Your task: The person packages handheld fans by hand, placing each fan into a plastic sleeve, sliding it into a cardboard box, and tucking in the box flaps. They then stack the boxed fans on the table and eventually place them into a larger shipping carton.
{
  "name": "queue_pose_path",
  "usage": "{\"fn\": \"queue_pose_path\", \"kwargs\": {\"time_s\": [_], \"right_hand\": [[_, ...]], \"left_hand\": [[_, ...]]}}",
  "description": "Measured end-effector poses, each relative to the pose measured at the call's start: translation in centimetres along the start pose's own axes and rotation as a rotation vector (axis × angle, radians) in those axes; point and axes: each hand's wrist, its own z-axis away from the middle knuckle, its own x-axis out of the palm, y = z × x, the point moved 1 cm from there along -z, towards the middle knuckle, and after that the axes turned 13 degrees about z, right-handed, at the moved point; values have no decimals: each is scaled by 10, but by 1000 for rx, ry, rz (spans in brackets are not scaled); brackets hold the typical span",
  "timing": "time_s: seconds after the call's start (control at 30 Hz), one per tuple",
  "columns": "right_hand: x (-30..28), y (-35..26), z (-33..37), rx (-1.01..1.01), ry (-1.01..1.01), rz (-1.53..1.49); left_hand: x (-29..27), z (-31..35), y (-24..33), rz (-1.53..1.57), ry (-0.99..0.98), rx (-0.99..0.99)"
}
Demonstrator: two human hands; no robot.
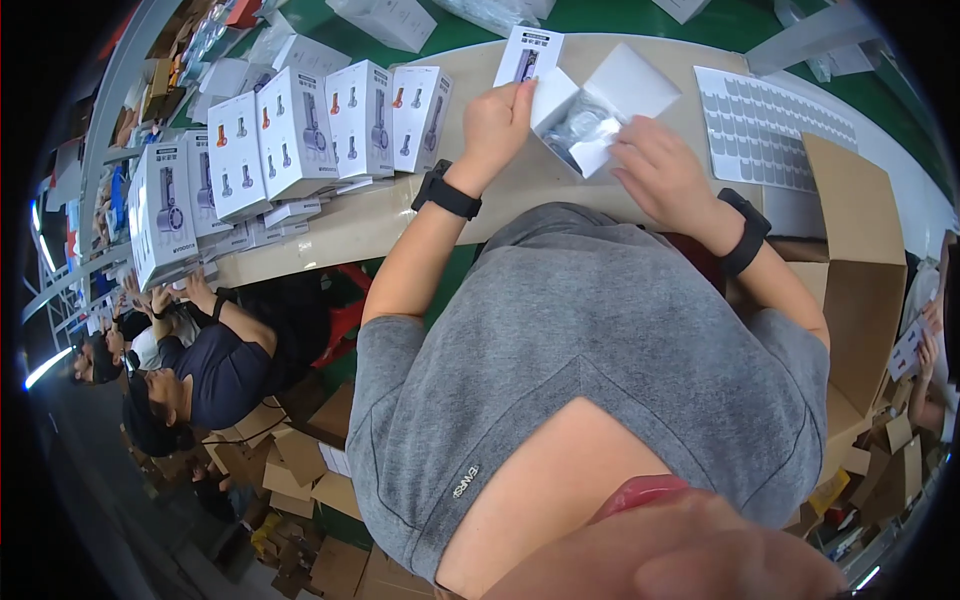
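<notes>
On the table ahead of me, an open white carton (557,131) has its lid (634,84) folded back to the far right. A clear plastic-wrapped item (583,120) lies inside, its shape hard to make out. My left hand (494,130) is closed at the carton's left side, thumb and finger pinching a white printed card (526,50) with a picture of a handheld fan. At the carton's near right side, my right hand (660,172) has bent fingers closed on a small white flap (597,152); whether the flap belongs to the carton cannot be told.
Printed white fan boxes (297,130) stand in a row to the left, some stacked. A sheet of grey stickers (775,125) lies at right. Beside me on the right is an open brown carton (855,290). Another person (220,350) works further left. More white boxes (385,20) lie behind the table.
</notes>
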Motion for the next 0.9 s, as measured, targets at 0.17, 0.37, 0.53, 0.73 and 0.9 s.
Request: {"fn": "queue_pose_path", "kwargs": {"time_s": [0.17,0.37,0.53,0.73,0.9], "right_hand": [[-8,-4,3,58,-102,-2],[-8,1,-24,-97,-116,179],[-5,11,-24,-131,-46,204],[5,11,12,-180,118,96],[-3,7,13,-109,96,-47]], "left_hand": [[2,0,25,-222,79,395],[24,31,40,-13,-98,431],[17,24,46,-69,-160,373],[1,10,54,-204,-551,409],[-10,-8,60,-496,-644,863]]}}
